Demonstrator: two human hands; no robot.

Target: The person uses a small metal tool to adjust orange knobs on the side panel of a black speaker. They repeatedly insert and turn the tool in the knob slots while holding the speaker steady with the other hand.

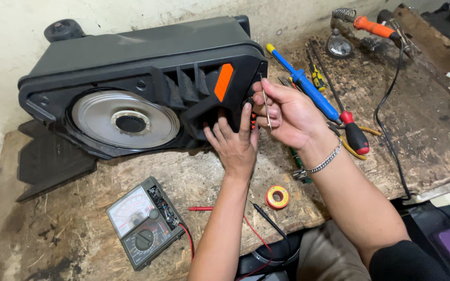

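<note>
A black plastic speaker housing with a silver disc and an orange patch lies on its side on the workbench. My left hand presses flat against the housing's lower right corner, fingers spread upward. My right hand pinches a thin metal screwdriver shaft, held upright right beside that corner; a black-and-orange handle bit shows between the two hands. A metal chain bracelet circles my right wrist.
An open analog multimeter with red and black probes lies at the front. A roll of red-yellow tape sits near my arms. A blue tool, red-handled screwdriver and orange soldering iron lie right.
</note>
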